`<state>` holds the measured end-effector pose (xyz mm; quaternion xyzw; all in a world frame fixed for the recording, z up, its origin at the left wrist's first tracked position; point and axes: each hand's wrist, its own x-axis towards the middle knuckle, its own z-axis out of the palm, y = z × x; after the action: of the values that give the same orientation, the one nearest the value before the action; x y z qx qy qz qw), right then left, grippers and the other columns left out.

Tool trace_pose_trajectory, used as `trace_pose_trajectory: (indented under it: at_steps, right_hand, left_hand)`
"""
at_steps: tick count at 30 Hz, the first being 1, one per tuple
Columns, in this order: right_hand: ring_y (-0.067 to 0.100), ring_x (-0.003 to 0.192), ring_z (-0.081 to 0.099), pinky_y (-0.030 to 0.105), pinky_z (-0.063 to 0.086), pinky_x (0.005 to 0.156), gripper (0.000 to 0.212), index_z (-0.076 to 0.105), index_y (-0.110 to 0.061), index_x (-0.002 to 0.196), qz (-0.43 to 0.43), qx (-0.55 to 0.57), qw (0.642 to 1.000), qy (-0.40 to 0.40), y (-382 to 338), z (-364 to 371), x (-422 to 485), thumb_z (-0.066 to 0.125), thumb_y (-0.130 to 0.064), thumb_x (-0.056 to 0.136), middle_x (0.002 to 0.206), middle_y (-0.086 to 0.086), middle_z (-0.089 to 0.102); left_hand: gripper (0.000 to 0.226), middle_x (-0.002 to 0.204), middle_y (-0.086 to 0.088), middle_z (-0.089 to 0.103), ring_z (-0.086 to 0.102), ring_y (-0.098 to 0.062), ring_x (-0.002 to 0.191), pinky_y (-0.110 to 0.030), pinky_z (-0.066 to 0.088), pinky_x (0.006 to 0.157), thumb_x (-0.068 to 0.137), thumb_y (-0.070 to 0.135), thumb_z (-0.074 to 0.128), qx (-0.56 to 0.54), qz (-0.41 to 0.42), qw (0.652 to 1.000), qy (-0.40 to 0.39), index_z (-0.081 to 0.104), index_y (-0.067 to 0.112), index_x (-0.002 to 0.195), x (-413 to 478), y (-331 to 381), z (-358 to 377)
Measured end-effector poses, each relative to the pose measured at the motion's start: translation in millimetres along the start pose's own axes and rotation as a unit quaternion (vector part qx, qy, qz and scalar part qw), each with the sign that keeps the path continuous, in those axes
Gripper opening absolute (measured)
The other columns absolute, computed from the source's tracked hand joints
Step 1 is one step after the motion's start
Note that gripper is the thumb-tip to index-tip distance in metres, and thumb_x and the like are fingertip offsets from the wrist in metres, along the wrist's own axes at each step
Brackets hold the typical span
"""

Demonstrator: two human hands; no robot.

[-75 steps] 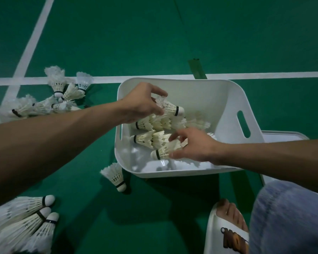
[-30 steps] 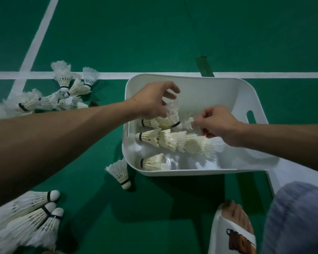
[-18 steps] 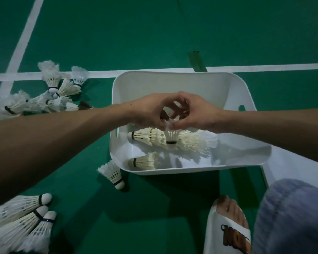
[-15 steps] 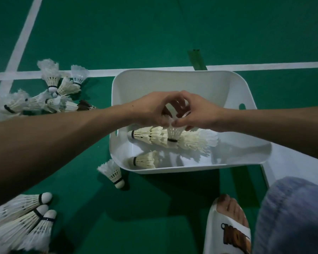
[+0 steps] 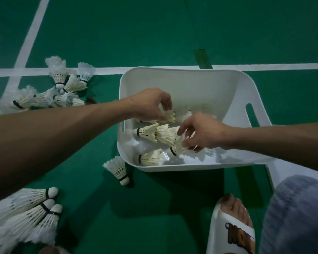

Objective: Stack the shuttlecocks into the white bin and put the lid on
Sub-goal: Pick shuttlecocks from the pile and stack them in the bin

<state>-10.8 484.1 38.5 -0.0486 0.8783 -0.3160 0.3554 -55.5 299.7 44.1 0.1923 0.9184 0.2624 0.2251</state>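
White bin [image 5: 182, 73] is filling: my hands are parting, left hand [image 5: 151, 105] clamping the upper row [image 5: 171, 115], right hand [image 5: 202, 132] pinching another shuttlecock [image 5: 175, 149], lowering it inside.

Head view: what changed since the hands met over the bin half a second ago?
The hands parted. The right hand carried the upright shuttlecock toward the near side of the white bin, now tipped cork-left, still pinched. The left hand dropped to grip the far row. Bin, middle row and lone floor shuttlecock stayed put.
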Motion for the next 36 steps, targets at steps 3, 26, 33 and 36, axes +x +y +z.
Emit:
trace_pose_trajectory:
  at_steps: [3, 26, 33, 36]
  right_hand:
    - [0.022, 0.060, 0.070, 0.037, 0.061, 0.060, 0.029, 0.065, -0.002, 0.104, 0.013, 0.019, 1.000, -0.018, -2.2, 11.3, 1.9, 0.074, 0.005, 0.077, 0.089, 0.014, 0.067]
    - [0.030, 0.074, 0.047, 0.044, 0.048, 0.073, 0.037, 0.044, -0.014, 0.083, 0.135, 0.224, 0.965, -0.033, 6.0, 71.1, 32.5, 0.049, 0.022, 0.080, 0.082, 0.017, 0.045]
    - [0.032, 0.075, 0.066, 0.044, 0.057, 0.074, 0.034, 0.043, -0.013, 0.094, 0.086, 0.159, 0.980, -0.088, 10.1, 36.1, 16.3, 0.064, 0.011, 0.083, 0.088, 0.018, 0.066]
    - [0.025, 0.069, 0.069, 0.036, 0.058, 0.060, 0.019, 0.050, -0.012, 0.091, 0.052, 0.071, 0.995, 0.044, 18.5, 9.0, 6.1, 0.068, -0.007, 0.086, 0.086, 0.014, 0.070]
  left_hand:
    - [0.028, 0.113, 0.002, 0.065, 0.059, -0.009, 0.088, -0.007, 0.039, 0.064, 0.084, 0.018, 0.071, -0.005, 0.001, 1.000, 0.007, 0.063, 0.015, 0.111, 0.4, -0.4, -2.4]
    - [0.024, 0.114, -0.001, 0.064, 0.055, -0.017, 0.092, -0.025, 0.040, 0.076, 0.089, 0.014, 0.061, 0.039, -0.028, 0.997, -0.057, 0.062, 0.016, 0.113, 7.7, -1.9, 5.4]
    - [0.033, 0.119, -0.005, 0.064, 0.060, -0.023, 0.104, -0.031, 0.051, 0.088, 0.090, 0.004, 0.049, 0.029, -0.066, 0.989, -0.127, 0.062, 0.014, 0.118, 5.7, 3.3, 11.1]
    - [0.048, 0.126, -0.009, 0.059, 0.059, -0.029, 0.108, -0.044, 0.054, 0.090, 0.087, -0.006, 0.038, -0.006, -0.092, 0.983, -0.162, 0.058, 0.012, 0.126, 2.8, 3.8, 15.1]
